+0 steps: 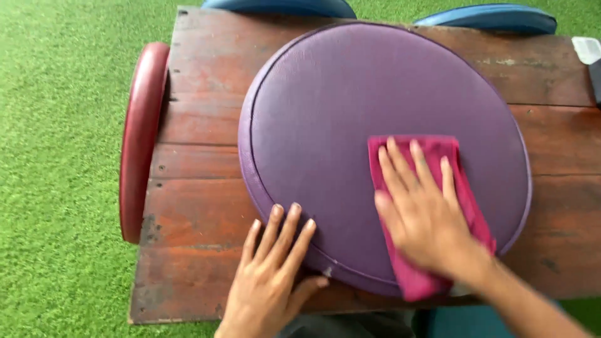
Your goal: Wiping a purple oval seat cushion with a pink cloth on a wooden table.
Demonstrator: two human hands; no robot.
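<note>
Cushion point(350, 119), round and purple with a piped edge, lies flat across the middle of a worn reddish wooden table point(194, 181) set on green turf point(56, 156); its near edge overhangs the table's front slightly. Far left, a dark red cushion point(141, 138) stands on edge against the table's left end. Left hand point(269, 281) comes in from the bottom, palm down, fingers loosely together and straight, fingertips touching the purple cushion's lower-left rim, thumb spread out to the side along the near edge; it grips nothing, only braces. Right of it, a magenta cloth point(438, 156) lies folded on the cushion's right half, its lower end hanging over the near rim. Right hand point(422, 213) presses flat on the cloth, fingers fanned slightly apart, pointing away from the person, not curled around anything. Two blue cushions point(494, 17) show at the table's far edge, upper centre and upper right. At the far right edge sits a small white and dark object point(591, 56), cut off by the frame, kind unclear.
</note>
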